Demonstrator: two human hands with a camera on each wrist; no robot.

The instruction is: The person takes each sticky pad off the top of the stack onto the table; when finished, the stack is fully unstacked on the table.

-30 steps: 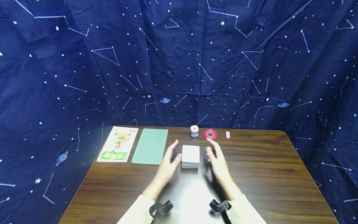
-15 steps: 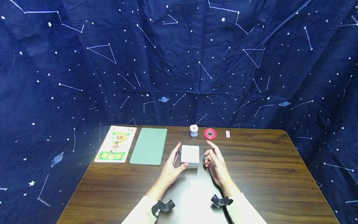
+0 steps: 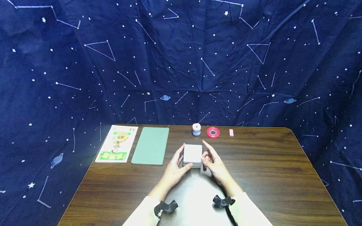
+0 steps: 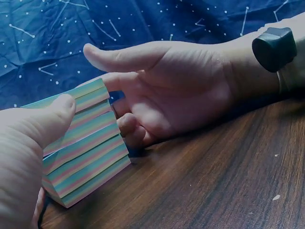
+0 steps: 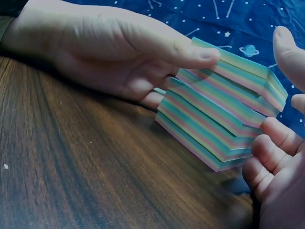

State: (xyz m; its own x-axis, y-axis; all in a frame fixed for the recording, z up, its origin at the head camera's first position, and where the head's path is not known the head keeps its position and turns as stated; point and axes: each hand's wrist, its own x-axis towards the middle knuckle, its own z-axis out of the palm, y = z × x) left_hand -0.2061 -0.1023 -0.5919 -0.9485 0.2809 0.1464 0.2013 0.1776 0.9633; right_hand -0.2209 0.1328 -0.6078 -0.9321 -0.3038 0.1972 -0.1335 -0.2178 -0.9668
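A squarish stack of paper pads point(image 3: 193, 153) has a white top in the head view. Its uneven layers show pastel stripes of green, yellow and pink along the sides in both wrist views. My left hand point(image 3: 173, 172) grips it from the left, thumb across the front side. At the stack's right side is my right hand point(image 3: 216, 166), its lower fingers bent against or very near the paper. That hand's thumb point(image 4: 121, 58) is raised away from the pads in the left wrist view, and its index finger reaches behind them.
A green notebook point(image 3: 150, 146) and a booklet with a colourful cover point(image 3: 117, 143) lie to the left on the wooden table point(image 3: 268, 175). Along the back stand a white-and-blue spool point(image 3: 196, 129), a red ring-shaped roll point(image 3: 213, 132) and a pink eraser-like block point(image 3: 231, 132). A dark blue star-patterned cloth point(image 3: 181, 62) hangs behind.
My left hand has closed in on the stack and brought its thumb onto the front. My right hand has bent its lower fingers and moved left to the stack's right side.
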